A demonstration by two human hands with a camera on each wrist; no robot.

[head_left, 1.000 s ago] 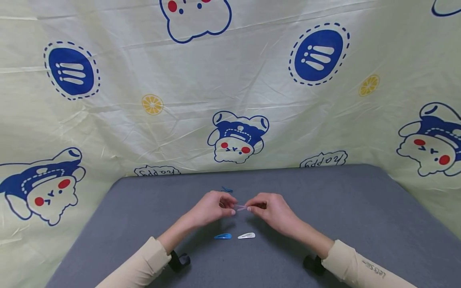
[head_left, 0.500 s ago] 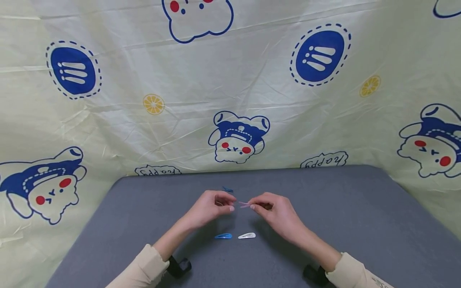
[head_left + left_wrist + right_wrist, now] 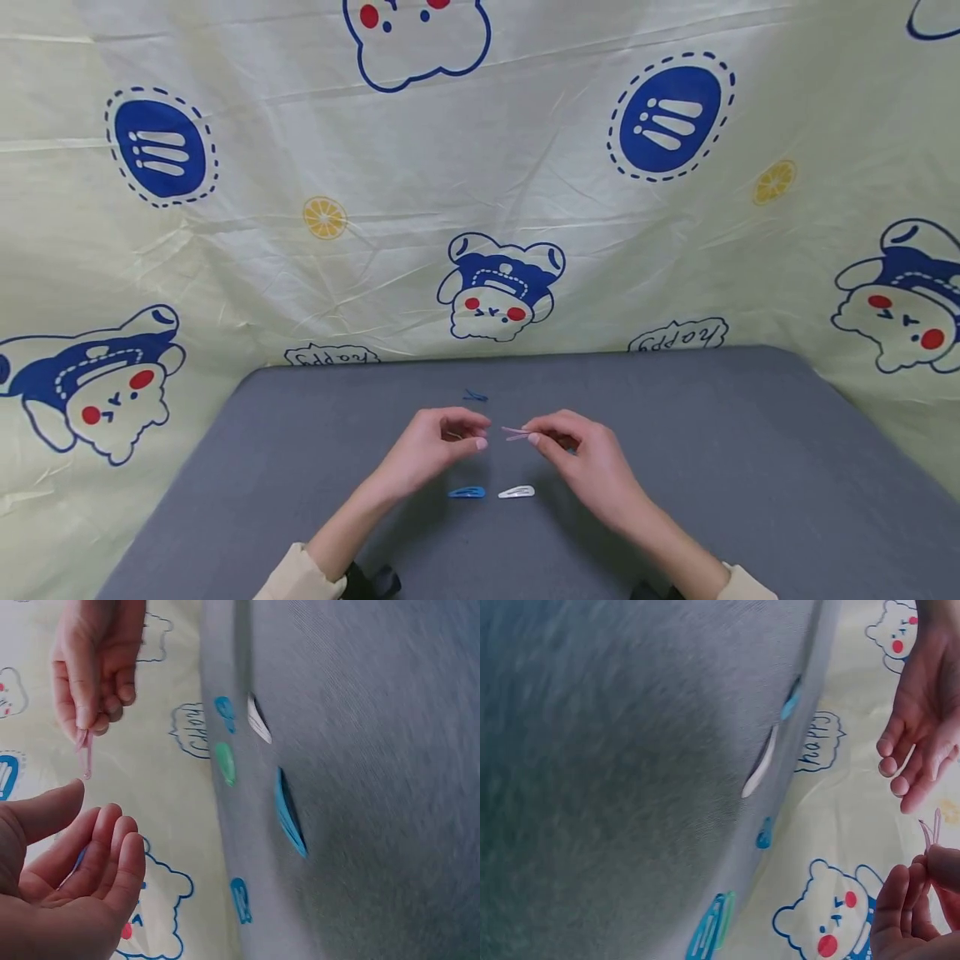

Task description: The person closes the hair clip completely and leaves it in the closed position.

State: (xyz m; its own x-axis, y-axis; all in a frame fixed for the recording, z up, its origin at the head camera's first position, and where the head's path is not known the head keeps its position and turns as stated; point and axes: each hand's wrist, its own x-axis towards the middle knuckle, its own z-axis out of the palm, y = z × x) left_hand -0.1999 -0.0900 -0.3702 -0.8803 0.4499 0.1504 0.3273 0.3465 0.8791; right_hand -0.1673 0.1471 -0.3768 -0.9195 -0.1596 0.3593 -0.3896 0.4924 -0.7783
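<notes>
My right hand (image 3: pixel 592 467) pinches a pink snap hair clip (image 3: pixel 514 433) between thumb and fingers, above the table. The clip's two prongs stand apart, as the right wrist view shows on the same pink clip (image 3: pixel 928 829). Facing it across a small gap, my left hand (image 3: pixel 435 450) has loosely bent fingers and holds nothing; its thumb lies apart from the fingers in the left wrist view. On the table below the hands lie a blue snap clip (image 3: pixel 467 492) and a white snap clip (image 3: pixel 517 492), side by side.
A darker blue clip (image 3: pixel 475 396) lies farther back on the grey table (image 3: pixel 675 400). The left wrist view also shows a green clip (image 3: pixel 225 763) and a blue clip (image 3: pixel 240 900) near the far edge. A printed cloth (image 3: pixel 390 275) hangs behind the table.
My left hand has drawn away from the pink clip, leaving a gap. My right hand has shifted slightly right with the clip, and its prongs now look spread.
</notes>
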